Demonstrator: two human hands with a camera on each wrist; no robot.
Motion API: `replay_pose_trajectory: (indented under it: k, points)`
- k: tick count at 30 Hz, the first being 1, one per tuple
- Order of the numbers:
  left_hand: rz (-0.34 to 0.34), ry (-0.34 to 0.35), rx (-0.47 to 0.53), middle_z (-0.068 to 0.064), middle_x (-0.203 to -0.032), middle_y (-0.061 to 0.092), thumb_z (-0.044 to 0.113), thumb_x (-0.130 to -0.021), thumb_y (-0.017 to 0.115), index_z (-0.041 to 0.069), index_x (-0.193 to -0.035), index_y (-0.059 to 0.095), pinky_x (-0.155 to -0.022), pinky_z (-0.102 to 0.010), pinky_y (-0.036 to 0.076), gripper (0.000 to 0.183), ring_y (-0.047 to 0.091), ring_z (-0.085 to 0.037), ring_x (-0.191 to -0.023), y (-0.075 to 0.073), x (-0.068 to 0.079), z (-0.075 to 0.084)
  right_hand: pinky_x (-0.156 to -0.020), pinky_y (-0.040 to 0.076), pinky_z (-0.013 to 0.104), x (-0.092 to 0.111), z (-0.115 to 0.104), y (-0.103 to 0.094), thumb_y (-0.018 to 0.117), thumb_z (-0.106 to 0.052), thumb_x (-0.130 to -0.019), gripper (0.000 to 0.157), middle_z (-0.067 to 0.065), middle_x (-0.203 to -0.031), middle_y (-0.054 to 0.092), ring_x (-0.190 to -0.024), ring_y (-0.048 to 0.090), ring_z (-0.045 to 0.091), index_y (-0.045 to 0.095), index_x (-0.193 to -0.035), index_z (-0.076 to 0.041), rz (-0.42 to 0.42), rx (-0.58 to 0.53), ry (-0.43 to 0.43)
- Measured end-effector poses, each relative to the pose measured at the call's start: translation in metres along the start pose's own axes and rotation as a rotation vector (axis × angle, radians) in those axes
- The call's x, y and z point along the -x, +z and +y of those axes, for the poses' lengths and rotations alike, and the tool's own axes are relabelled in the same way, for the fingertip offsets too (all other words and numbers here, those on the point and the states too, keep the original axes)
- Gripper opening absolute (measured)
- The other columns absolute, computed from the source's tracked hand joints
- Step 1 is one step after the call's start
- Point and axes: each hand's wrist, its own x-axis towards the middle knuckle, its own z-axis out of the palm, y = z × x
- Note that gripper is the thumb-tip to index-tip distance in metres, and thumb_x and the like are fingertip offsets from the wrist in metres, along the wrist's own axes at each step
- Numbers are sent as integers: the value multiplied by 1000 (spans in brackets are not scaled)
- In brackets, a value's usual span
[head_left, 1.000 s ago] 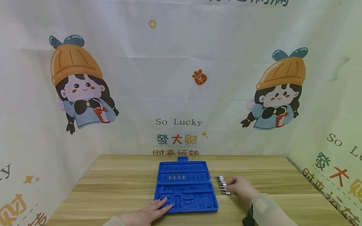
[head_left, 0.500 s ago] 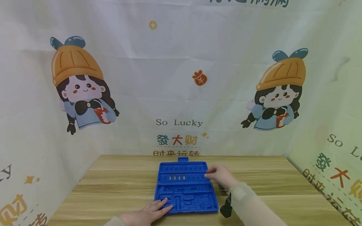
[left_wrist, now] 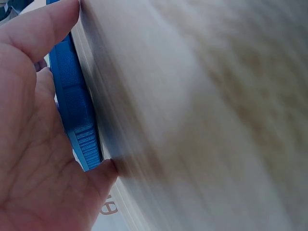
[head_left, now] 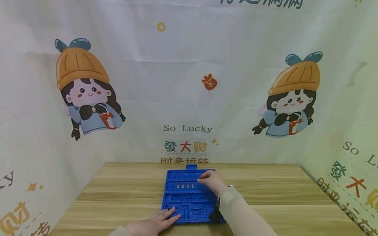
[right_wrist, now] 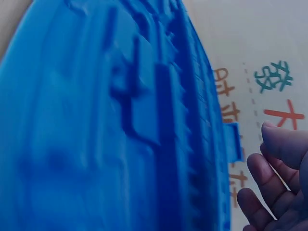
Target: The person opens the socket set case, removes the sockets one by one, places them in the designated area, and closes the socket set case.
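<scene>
An open blue plastic bit case lies on the table with moulded slots in both halves. Several small screwdriver bits stand in a row in its far half. My right hand is over that row's right end, fingertips together in a pinch; the small bit there is hidden by the fingers. In the right wrist view the curled fingers show beside the case's latch tab. My left hand rests with straight fingers on the case's near left corner; the left wrist view shows its palm along the case's edge.
Right of the case, one silver bit peeks out past my right wrist; the sleeve covers the others. The wooden table ends at a printed cloth backdrop. A black wrist camera hangs over the case's right side.
My right hand has gone from the row of silver bits on the table leftward to the case's far half, fingers pinched. The left hand has stayed on the case's corner.
</scene>
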Motion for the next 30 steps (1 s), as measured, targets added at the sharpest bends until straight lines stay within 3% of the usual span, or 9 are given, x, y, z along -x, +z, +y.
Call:
replay_pose_trajectory:
  k: [3, 7, 10, 14, 20, 22, 26, 30]
  points:
    - [-11, 10, 1, -2, -161, 12, 60, -91, 50, 39, -154, 15, -105, -57, 32, 75, 17, -39, -143, 5, -5, -11, -87, 47, 49, -4, 1, 13, 71, -15, -87, 22, 10, -105, 65, -98, 60, 28, 68, -104, 0, 1, -17, 25]
    - [-16, 16, -8, 0, -161, 10, 61, -91, 51, 41, -154, 13, -106, -56, 30, 76, 15, -37, -144, 14, -14, -28, -100, 28, 59, -7, 2, 27, 73, -21, -86, 20, 8, -106, 67, -104, 57, 33, 72, -101, -7, 49, 47, 59]
    - [-7, 50, -8, -1, -161, 9, 62, -90, 50, 41, -153, 13, -105, -57, 30, 76, 15, -38, -144, 22, -23, -45, -101, 15, 64, -8, 3, 34, 74, -25, -85, 17, 5, -104, 68, -109, 53, 37, 73, -97, -13, 95, 115, 94]
    - [1, 94, -8, -1, -161, 8, 65, -90, 47, 41, -153, 11, -103, -59, 32, 77, 15, -40, -143, 28, -27, -59, -102, 17, 63, -9, 4, 40, 77, -27, -82, 17, 5, -106, 67, -116, 47, 41, 74, -94, -16, 134, 185, 151]
    - [-5, 56, -14, -6, -161, 11, 59, -92, 50, 37, -155, 13, -106, -56, 30, 76, 15, -38, -144, 10, -13, -27, -100, 23, 61, -14, 4, 42, 79, -32, -80, 16, 13, -113, 60, -121, 38, 45, 75, -89, -19, 136, 249, 230]
    - [-2, 66, -29, -6, -161, 11, 57, -93, 50, 35, -155, 13, -107, -54, 30, 76, 15, -35, -144, 8, -11, -24, -99, 24, 62, -15, 4, 41, 79, -31, -79, 15, 15, -113, 59, -121, 37, 47, 74, -86, -19, 131, 250, 246]
    - [-7, 116, -52, -4, -162, 7, 61, -94, 45, 36, -155, 8, -106, -53, 31, 76, 13, -34, -145, 19, -21, -45, -99, 25, 63, -16, 2, 42, 80, -28, -78, 12, 21, -119, 55, -122, 33, 50, 73, -82, -19, 135, 220, 283]
    - [0, 113, -48, -2, -161, 9, 63, -92, 45, 41, -154, 9, -105, -56, 32, 75, 14, -33, -145, 32, -32, -65, -100, 25, 63, -16, 1, 42, 81, -26, -78, 10, 24, -127, 51, -125, 31, 50, 74, -81, -20, 134, 201, 312]
